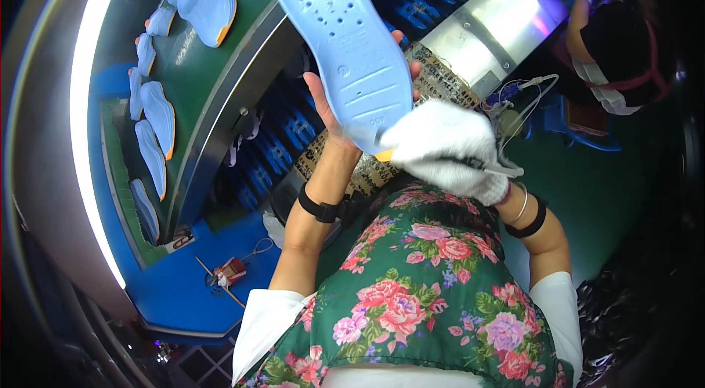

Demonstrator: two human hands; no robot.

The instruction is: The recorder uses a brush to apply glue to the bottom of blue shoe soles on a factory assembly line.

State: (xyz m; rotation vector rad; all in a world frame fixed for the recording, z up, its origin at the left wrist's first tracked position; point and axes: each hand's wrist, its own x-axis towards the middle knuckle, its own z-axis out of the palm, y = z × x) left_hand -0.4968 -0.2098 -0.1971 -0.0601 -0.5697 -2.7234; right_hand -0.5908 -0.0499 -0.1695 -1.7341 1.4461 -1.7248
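Observation:
My bare left hand holds a light blue shoe last from beneath, its fingertips showing along the right edge. The underside of the last is turned up, with a cluster of small holes at the toe end and raised bars toward the heel. A bit of orange edging shows at the heel. My right hand, in a white knitted glove, is at the heel with its fingers bent and slightly blurred. Something slim and pale pokes out at the wrist side of this glove; what it is I cannot make out.
On the left, a green conveyor belt with a metal rim carries several blue lasts edged in orange. Below it is a blue table with a small red item. A co-worker in white gloves stands at the upper right beside a shiny metal panel.

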